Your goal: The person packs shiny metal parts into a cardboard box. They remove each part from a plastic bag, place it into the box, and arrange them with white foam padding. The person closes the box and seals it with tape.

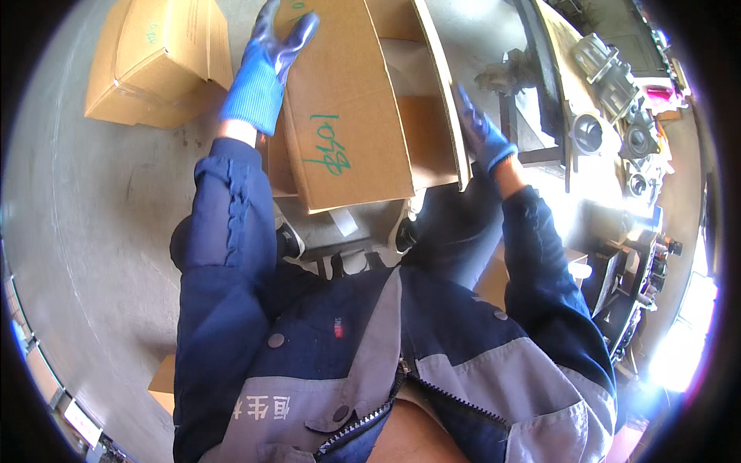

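Observation:
An open cardboard box (347, 116) stands in front of me, with green handwriting on its broad left flap. My left hand (276, 58), in a blue glove with a darker coated palm, rests at the far left side of that flap, thumb and fingers spread. On the other side, my right hand (485, 135), gloved the same way, lies along the outside of the raised right flap (444, 85), fingers stretched out. Between the two flaps a gap shows the box's brown inner walls.
A closed, taped carton (166, 65) sits on the grey floor (100, 201) at the far left. To the right, a workbench (567, 100) carries several grey metal castings (606, 69). My legs and shoes are either side of the box's near edge. Another carton (162, 383) shows behind my left arm.

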`<state>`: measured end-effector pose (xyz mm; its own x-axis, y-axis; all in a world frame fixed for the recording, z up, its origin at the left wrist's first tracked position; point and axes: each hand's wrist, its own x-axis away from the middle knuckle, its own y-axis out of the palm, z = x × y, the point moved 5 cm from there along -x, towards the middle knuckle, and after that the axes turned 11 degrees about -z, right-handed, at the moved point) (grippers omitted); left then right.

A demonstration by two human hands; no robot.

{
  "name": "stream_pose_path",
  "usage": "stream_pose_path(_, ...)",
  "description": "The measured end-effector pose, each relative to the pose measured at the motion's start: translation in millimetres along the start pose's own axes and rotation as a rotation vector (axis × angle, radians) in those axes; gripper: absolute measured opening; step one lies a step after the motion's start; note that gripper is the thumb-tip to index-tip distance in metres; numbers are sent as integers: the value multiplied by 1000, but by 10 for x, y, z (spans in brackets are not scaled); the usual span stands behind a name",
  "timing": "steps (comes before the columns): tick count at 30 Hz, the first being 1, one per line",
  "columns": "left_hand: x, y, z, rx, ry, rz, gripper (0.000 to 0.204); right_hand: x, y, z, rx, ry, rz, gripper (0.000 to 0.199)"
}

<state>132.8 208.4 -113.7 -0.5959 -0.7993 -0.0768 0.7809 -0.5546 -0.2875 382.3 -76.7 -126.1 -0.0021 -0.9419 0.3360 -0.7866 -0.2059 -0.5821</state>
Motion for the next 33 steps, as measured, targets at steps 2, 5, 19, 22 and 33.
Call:
stream_pose_path(2,321,12,-34,279,-23,-74,80,170,233,344,-201,49,-12,62)
stream_pose_path(5,499,-72,-203,438,-127,-60,88,126,384,195,434,-166,82,65)
stream_pose_path(19,246,-39,-337,8,170,69,65,-92,411,235,-510,40,243,72)
stream_pose_path(22,181,-7,-121,-933,338,114,58,-631,56,-173,-472,-15,381,73)
stream_pose_path(33,239,291,181,-1179,200,-4,47,-1203,-201,-977,426,132,355,65)
